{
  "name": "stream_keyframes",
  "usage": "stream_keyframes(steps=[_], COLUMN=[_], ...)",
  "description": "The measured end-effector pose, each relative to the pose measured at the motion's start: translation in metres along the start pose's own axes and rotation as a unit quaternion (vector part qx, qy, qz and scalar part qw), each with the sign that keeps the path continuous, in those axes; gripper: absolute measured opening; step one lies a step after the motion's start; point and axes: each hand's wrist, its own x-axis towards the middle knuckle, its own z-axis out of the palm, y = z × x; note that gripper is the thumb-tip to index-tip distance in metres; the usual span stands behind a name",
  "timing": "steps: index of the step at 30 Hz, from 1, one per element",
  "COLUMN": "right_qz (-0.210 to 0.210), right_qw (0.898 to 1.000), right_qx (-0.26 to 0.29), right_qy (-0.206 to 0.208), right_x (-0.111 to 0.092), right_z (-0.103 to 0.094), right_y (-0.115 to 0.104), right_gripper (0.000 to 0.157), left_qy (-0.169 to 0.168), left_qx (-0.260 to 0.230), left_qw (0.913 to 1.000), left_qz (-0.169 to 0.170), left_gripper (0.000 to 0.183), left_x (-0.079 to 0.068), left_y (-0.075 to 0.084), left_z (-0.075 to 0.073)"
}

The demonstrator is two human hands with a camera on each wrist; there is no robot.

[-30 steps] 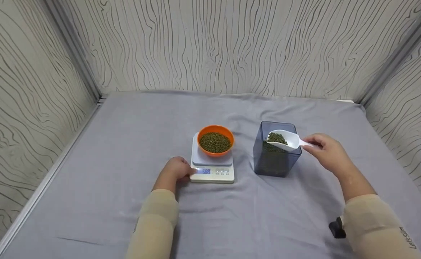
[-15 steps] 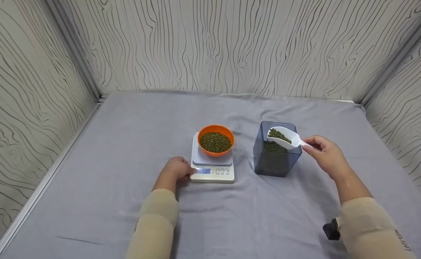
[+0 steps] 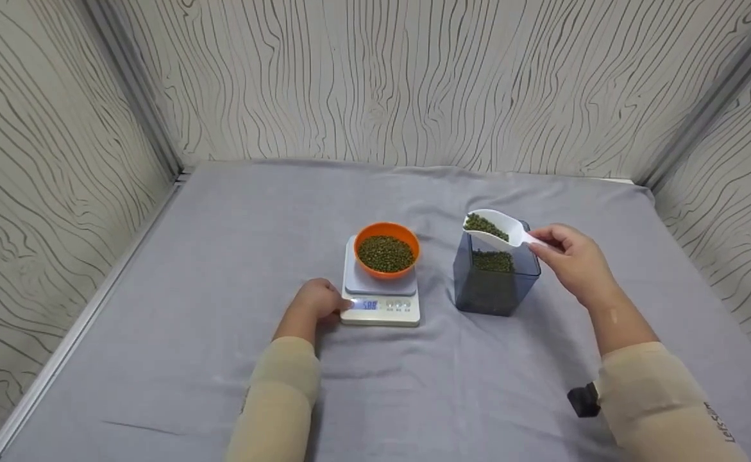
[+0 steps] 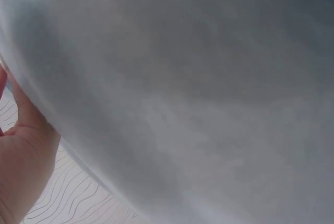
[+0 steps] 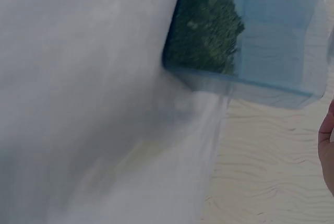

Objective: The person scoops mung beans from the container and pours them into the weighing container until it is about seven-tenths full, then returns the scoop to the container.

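My right hand (image 3: 574, 263) pinches the handle of a white scoop (image 3: 514, 232) that carries small green beans (image 3: 484, 224), likely mung beans. The scoop is over the top of a clear bluish square container (image 3: 496, 292), which is part filled with the same beans. To its left, an orange bowl (image 3: 376, 274) of beans stands on a white kitchen scale (image 3: 381, 317) with a lit display. My left hand (image 3: 317, 298) grips the scale's left edge, its thumb beside the display; the other fingers are mostly hidden. In the right wrist view the container (image 5: 276, 31) appears from the side.
A grey cloth (image 3: 221, 256) with a few wrinkles covers the table. Wood-grain panels (image 3: 362, 83) and metal posts enclose the back and both sides. A black device (image 3: 584, 400) sits at the right wrist.
The scoop has risen from inside the container to above its rim and shifted slightly left, with beans in it. My left hand, the scale and the bowl have stayed in place.
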Motion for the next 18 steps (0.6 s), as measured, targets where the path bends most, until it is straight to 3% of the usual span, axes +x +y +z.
stream_keyframes(steps=[9,18], right_qz=[0.010,-0.049], right_qw=[0.999,0.993], right_qx=[-0.024,-0.104], right_qy=[-0.026,-0.033], right_x=[0.012,0.020], right_z=[0.020,0.048], right_y=[-0.037,-0.065], right_gripper=[0.027,0.013], left_qy=[0.003,0.004], left_qx=[-0.007,-0.003], left_qw=[0.9999,1.0000], left_qz=[-0.009,-0.003], left_gripper=[0.022,0.022], left_x=[0.003,0.003], left_y=[0.000,-0.001], left_z=[0.000,0.000])
